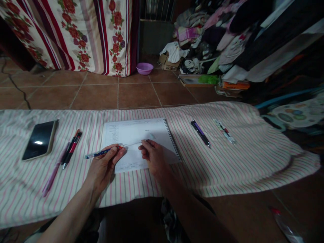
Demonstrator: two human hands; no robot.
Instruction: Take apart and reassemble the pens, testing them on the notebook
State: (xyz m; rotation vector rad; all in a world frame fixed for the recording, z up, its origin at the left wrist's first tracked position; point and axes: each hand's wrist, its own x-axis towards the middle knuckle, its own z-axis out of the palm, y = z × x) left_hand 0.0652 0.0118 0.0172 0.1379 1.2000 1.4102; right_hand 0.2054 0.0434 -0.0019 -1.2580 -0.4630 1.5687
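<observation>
Two bare forearms (72, 200) are closest to the camera, coming up from the near edge over a worktop with a striped cloth (202, 168) on it. Left hand (106, 163) has a blue patterned pen (98, 154) pinched between thumb and fingers, barrel poking out to the left. Right hand (154, 156) is closed at the fingertips on what looks like the far end of a thin pale rod (133, 144), which runs across to the left fingers. Could be a refill, but it's too small to be sure. All of it sits just over an open notebook (134, 130), spiral on the right.

Handling-wise, I'd guess the barrel is featherlight, stiff plastic and a bit slick, so grip it around the middle or close to the red end. The rod's the fussy bit: probably bendy and easy to kink, so I'd pinch it near an end and keep it in line with the barrel.

Also around: purple-and-black pen (200, 134) and a whitish pen (224, 131) off to the right, red-and-black pens (71, 149), a pink pen (55, 170) and a phone (39, 140) on the left.
</observation>
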